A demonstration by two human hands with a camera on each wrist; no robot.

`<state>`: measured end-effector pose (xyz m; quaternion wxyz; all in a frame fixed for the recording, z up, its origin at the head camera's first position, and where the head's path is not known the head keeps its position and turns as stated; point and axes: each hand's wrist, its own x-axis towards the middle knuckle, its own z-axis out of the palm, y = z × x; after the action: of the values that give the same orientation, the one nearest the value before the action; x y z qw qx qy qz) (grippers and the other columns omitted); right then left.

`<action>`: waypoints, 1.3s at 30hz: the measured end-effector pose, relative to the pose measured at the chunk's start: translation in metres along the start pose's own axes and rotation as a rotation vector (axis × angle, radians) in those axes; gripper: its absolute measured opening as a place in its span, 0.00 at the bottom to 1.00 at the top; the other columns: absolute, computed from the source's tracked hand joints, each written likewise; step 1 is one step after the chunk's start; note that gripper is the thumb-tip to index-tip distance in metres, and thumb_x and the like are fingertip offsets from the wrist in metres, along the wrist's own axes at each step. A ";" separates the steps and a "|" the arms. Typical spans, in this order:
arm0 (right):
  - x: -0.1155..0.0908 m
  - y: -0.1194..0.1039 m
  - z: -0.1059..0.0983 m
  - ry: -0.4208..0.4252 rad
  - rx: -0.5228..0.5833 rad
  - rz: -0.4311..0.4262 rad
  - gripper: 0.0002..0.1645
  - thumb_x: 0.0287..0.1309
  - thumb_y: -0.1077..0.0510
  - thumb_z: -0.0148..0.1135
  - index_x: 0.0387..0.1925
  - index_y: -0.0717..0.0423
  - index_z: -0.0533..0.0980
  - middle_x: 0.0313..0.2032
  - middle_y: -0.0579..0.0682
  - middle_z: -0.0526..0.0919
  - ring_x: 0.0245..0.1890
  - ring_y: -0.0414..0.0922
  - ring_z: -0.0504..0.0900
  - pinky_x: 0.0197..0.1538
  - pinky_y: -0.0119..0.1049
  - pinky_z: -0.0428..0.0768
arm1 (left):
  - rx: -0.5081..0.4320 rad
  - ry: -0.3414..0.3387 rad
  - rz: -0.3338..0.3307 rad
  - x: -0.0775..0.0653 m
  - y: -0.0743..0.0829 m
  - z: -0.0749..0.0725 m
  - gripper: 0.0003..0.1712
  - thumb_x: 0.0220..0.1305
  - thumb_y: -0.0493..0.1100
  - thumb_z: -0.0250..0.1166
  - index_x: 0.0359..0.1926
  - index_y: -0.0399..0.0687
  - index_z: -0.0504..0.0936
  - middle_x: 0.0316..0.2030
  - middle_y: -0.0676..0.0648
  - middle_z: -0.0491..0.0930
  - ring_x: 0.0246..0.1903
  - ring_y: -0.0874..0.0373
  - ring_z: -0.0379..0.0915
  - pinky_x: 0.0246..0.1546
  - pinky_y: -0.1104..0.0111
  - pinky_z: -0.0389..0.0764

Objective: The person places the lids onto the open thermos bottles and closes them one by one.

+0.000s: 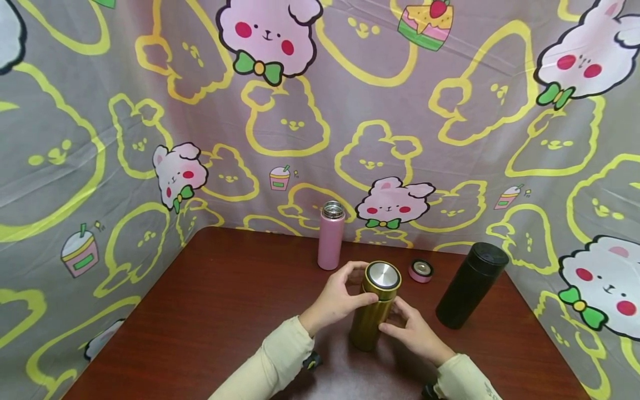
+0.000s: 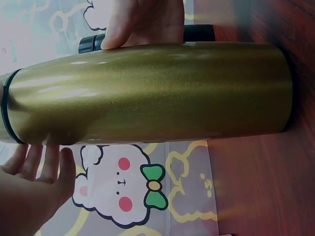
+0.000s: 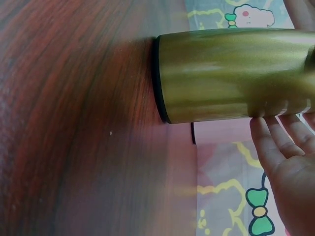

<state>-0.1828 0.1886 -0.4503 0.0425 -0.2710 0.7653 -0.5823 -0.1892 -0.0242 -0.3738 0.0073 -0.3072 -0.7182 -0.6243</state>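
A gold thermos (image 1: 370,325) with a silver-topped lid (image 1: 384,275) stands upright on the table between both hands. My left hand (image 1: 337,297) grips its upper part from the left, thumb in front near the lid's seam and fingers curled behind. Lower down, my right hand (image 1: 415,333) holds the body from the right, thumb at the front. In the left wrist view the thermos (image 2: 157,93) spans the picture, with left-hand fingers (image 2: 49,164) touching it near the black seam. The right wrist view shows its black-rimmed base (image 3: 158,78) at the table surface.
A pink thermos (image 1: 330,241) stands uncapped at the back, its steel mouth showing. A pink-rimmed lid (image 1: 421,270) lies on the table to the right. Farther right stands a black tumbler (image 1: 470,289). Patterned cloth (image 1: 290,122) hangs behind and beside the brown table (image 1: 210,311).
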 end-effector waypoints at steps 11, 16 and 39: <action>0.000 0.003 -0.001 -0.001 0.000 -0.015 0.33 0.50 0.65 0.61 0.58 0.60 0.60 0.46 0.58 0.74 0.46 0.46 0.74 0.46 0.37 0.73 | -0.066 -0.074 0.072 0.003 -0.006 -0.003 0.27 0.54 0.35 0.62 0.56 0.41 0.65 0.49 0.44 0.71 0.48 0.49 0.68 0.46 0.59 0.70; -0.001 0.003 0.000 0.004 -0.009 -0.015 0.33 0.50 0.65 0.61 0.58 0.61 0.60 0.46 0.59 0.74 0.46 0.46 0.74 0.45 0.37 0.73 | -0.070 -0.125 0.113 0.005 -0.007 -0.004 0.27 0.56 0.34 0.58 0.57 0.38 0.63 0.50 0.43 0.70 0.50 0.52 0.65 0.49 0.59 0.66; -0.001 0.003 -0.002 0.007 -0.033 -0.014 0.34 0.49 0.64 0.61 0.58 0.62 0.59 0.47 0.58 0.74 0.46 0.45 0.74 0.46 0.37 0.73 | -0.135 -0.237 0.099 0.017 -0.004 -0.002 0.29 0.53 0.34 0.41 0.60 0.34 0.60 0.55 0.40 0.65 0.55 0.60 0.58 0.56 0.66 0.57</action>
<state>-0.1839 0.1908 -0.4525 0.0313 -0.2750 0.7730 -0.5708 -0.2055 -0.0194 -0.3704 -0.0675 -0.4137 -0.6543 -0.6295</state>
